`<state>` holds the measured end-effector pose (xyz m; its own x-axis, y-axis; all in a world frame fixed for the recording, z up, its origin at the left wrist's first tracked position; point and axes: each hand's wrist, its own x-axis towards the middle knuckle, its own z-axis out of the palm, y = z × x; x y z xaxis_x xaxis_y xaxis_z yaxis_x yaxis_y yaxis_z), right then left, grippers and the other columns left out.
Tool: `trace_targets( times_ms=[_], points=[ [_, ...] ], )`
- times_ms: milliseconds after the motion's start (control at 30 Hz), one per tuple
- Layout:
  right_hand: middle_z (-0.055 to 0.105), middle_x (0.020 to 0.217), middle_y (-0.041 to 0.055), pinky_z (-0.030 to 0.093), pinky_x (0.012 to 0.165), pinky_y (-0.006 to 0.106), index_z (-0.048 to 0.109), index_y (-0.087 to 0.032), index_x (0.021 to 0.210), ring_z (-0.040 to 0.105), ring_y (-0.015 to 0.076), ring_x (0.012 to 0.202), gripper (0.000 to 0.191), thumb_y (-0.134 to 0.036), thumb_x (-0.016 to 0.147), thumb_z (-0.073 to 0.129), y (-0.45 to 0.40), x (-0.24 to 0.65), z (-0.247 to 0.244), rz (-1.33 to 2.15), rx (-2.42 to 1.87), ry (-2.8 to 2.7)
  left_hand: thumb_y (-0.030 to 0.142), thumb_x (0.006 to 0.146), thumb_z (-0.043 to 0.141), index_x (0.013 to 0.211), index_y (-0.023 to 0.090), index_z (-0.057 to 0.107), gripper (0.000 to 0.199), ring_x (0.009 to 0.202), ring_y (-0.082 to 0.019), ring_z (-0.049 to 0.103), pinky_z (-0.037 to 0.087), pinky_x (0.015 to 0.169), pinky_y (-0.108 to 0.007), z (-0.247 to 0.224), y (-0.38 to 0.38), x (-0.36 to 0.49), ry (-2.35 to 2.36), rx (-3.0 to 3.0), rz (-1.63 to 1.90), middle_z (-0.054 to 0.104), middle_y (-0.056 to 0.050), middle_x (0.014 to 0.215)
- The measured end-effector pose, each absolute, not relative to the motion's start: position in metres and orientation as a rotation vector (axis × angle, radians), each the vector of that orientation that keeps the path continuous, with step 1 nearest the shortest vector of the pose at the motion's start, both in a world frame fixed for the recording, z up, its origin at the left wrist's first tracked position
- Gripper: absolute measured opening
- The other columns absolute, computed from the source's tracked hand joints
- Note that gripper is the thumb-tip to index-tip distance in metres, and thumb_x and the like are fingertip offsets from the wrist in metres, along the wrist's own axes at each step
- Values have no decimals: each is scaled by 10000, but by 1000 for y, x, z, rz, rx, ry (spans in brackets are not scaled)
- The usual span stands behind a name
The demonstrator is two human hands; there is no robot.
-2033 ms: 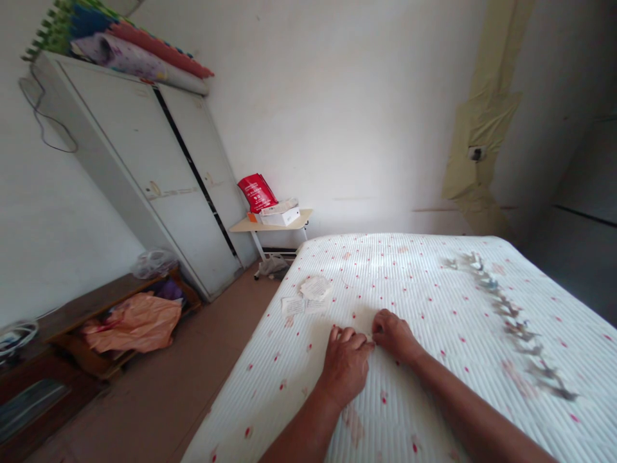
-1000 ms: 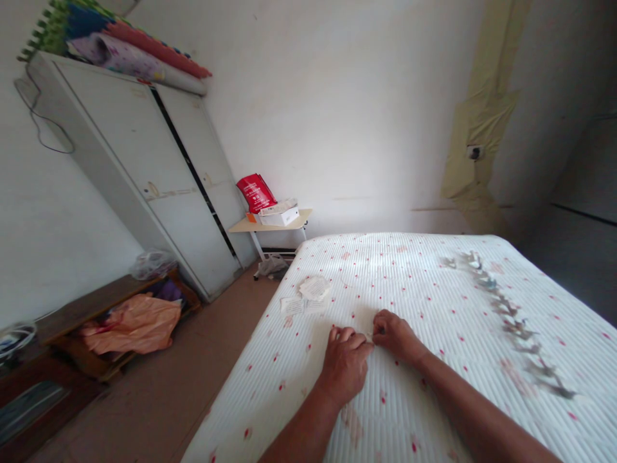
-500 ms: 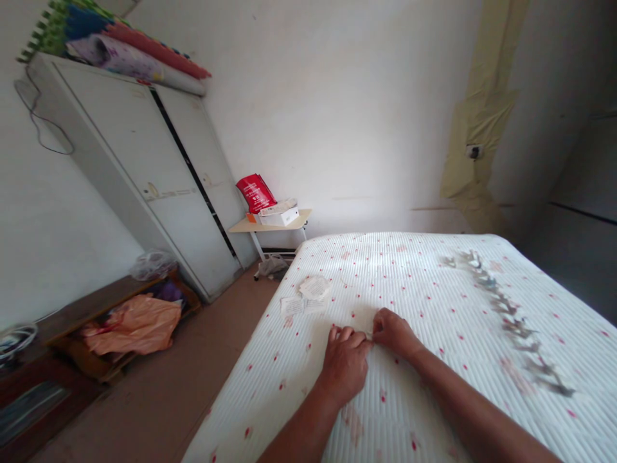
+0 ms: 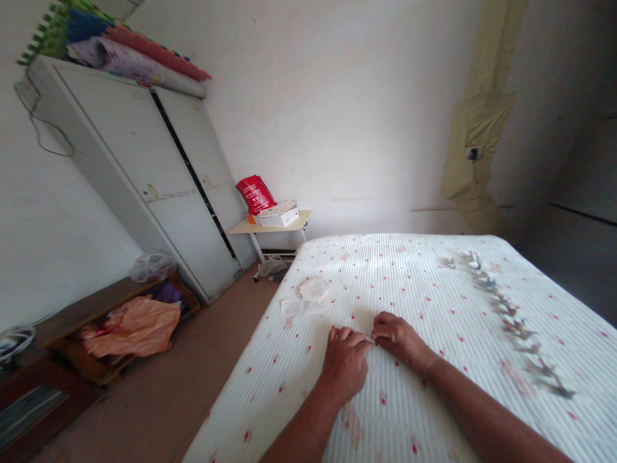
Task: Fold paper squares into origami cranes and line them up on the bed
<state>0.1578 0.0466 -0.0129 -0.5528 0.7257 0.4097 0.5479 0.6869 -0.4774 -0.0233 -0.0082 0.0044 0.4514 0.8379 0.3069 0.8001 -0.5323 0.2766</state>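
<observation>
Head view showed our left hand [image 4: 345,361] and right hand [image 4: 400,339] on the bed [image 4: 409,411], fingers apparently clamped on a small scrap [image 4: 370,338], papers [image 4: 314,289] nearby.

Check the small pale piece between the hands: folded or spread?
Cannot tell: left hand and right hand hide all but a sliver.
</observation>
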Motion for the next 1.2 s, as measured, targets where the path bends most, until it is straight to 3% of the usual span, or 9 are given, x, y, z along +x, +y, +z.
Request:
trace_targets(
  times_ms=[400,667,1000,1200],
  points=[
    [607,787,37,391,668,224,673,-187,690,560,131,750,190,-87,783,541,48,156,-10,209,-1050,-2498,99,746,505,890,256,675,272,852,-171,497,362,799,-325,-7,4,-25,1550,2399,907,649,-5,828],
    [609,821,49,375,681,263,669,-190,736,549,163,805,176,-159,826,520,39,154,-6,107,-1107,-2546,169,746,542,907,275,681,237,882,-184,497,358,786,-320,-5,7,-18,1627,2409,794,621,-24,845],
    [619,851,60,408,736,295,689,-208,766,560,174,834,206,-118,801,508,37,155,-8,211,-1083,-2479,316,708,636,782,257,689,109,883,-182,536,353,789,-314,-4,19,-4,1907,2139,736,643,-7,843],
    [611,907,66,442,767,273,669,-185,866,565,159,854,270,-40,737,480,40,163,-10,495,-1030,-2259,254,687,649,811,267,682,129,879,-175,528,348,797,-314,-4,16,-4,1899,2141,773,635,6,837]
  ],
)
